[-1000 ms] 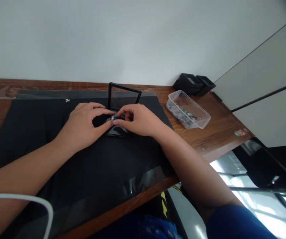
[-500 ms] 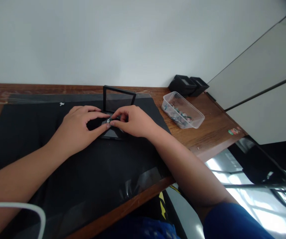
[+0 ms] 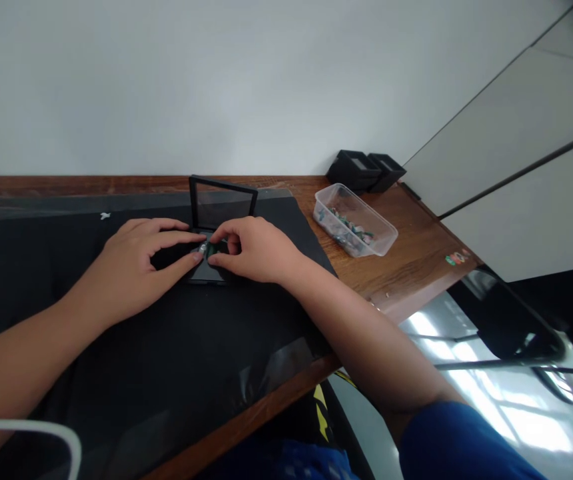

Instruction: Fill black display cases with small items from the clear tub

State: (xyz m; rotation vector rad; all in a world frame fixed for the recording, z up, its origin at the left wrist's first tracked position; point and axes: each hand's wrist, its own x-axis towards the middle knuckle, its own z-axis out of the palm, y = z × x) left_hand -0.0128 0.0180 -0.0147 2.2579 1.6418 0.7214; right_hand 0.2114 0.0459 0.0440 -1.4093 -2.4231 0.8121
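A small open black case (image 3: 221, 203) with a see-through lid stands upright on a black mat (image 3: 116, 333). Over the case's base, my left hand (image 3: 134, 263) and my right hand (image 3: 254, 250) meet, fingertips pinched together. Between them is a small silver and green piece (image 3: 205, 249), held by thumb and forefinger of both hands. The base of the case is mostly hidden under my fingers.
A clear plastic tub (image 3: 354, 220) of small mixed pieces sits to the right on the wooden desk (image 3: 416, 267). Two black boxes (image 3: 364, 170) stand behind it by the wall. A white speck (image 3: 105, 215) lies on the mat. A chair (image 3: 511, 327) is at the right.
Both hands have stayed pinched on the small piece over the case; everything has slid left in the picture as my head turned. The green of the piece shows more now.
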